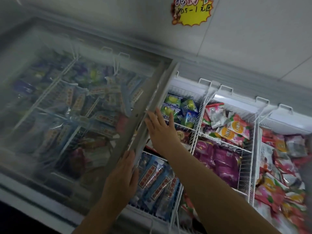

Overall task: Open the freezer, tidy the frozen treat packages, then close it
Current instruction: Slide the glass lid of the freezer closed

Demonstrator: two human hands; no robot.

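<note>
A chest freezer [236, 73] stands against the wall, its frosted sliding glass lid [76, 107] covering the left half while the right half lies uncovered. My left hand [123, 176] lies flat with straight fingers against the lid's grey edge frame [152, 107] low down. My right hand [160, 127] presses the same edge higher up, fingers straight. White wire baskets [195, 129] hold frozen treat packages: green-and-blue packs [179, 108], blue bars [155, 179], purple bags [219, 159], pink and red packs [233, 130].
A yellow starburst price sign [192, 10] hangs on the white wall behind. More red and pink packs [283, 174] fill the rightmost basket. More packages show dimly through the glass at the left. The freezer's front rim [42, 200] runs along the bottom left.
</note>
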